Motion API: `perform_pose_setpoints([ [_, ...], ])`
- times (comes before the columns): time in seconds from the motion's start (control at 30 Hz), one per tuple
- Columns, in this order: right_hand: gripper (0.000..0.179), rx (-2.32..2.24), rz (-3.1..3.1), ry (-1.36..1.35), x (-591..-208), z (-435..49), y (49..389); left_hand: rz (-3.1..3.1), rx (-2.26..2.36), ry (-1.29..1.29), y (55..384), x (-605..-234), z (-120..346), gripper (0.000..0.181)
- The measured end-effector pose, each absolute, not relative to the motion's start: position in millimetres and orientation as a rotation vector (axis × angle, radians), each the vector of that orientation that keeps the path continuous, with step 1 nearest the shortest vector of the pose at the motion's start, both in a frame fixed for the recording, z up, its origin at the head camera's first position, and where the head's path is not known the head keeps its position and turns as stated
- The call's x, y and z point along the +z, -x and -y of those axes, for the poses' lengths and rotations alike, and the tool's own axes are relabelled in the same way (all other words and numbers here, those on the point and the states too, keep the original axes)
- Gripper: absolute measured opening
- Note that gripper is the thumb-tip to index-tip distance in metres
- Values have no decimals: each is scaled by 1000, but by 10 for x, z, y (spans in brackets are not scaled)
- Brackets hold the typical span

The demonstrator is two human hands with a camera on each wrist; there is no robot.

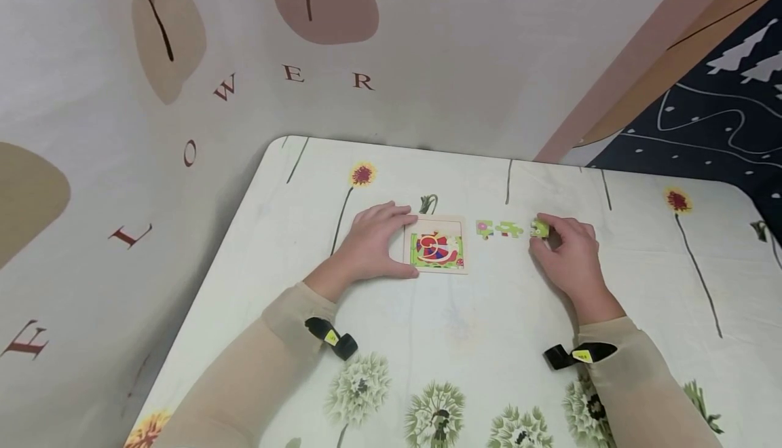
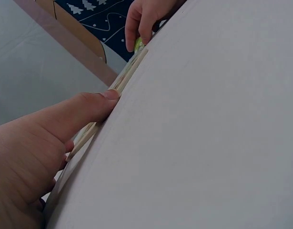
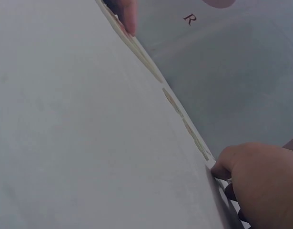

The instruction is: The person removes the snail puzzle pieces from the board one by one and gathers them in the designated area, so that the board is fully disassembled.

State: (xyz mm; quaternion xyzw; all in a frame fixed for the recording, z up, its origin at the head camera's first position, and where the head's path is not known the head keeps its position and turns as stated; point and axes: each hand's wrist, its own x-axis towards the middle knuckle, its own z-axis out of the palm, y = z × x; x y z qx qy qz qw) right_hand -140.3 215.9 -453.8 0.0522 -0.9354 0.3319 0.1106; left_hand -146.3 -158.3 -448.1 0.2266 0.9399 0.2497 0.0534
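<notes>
A small square wooden puzzle board (image 1: 452, 224) lies on the table, its lower part filled with a red, blue and green picture like a snail. My left hand (image 1: 373, 248) grips it from the left side, thumb at the near edge and fingers at the far edge. In the left wrist view the thumb (image 2: 96, 106) presses on the board's pale rim. To the right, my right hand (image 1: 574, 258) pinches a green puzzle piece (image 1: 540, 228) between thumb and fingers. Between board and hand lie a green piece with a pink flower (image 1: 484, 228) and another green piece (image 1: 509, 229).
The table (image 1: 464, 326) has a white cloth printed with flowers and dandelions. A pale curtain (image 1: 452, 81) with printed letters hangs behind and to the left, and a dark blue cloth (image 1: 702, 122) with white trees hangs at the far right.
</notes>
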Motion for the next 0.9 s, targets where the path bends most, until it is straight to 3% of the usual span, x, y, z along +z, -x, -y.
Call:
perform_pose_setpoints([
  [0.4,41,973,2798,-121,-4537,-2154,1405,-2849,761,-680,1458,-4463,1581,103],
  [0.9,53,1070,2760,-81,-4494,-2068,1434,-2856,736,-687,1446,-4437,1581,104],
])
